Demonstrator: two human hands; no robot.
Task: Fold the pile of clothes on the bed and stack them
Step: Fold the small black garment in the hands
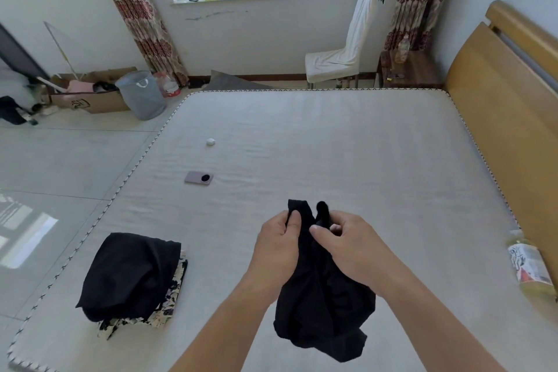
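Both forearms were bare right up to the frame's lower edge, no sleeve showing. The left hand [279, 243] and right hand [347, 246] seemingly wore no rings, watch or gloves.

Matt black cloth garment [320, 305] (soft, creased)

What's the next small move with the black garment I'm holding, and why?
Probably draw the hands apart to spread it open. The left hand and right hand pinch the black garment close together at its top, and it hangs bunched above the mattress, too crumpled to fold or add to the stack.
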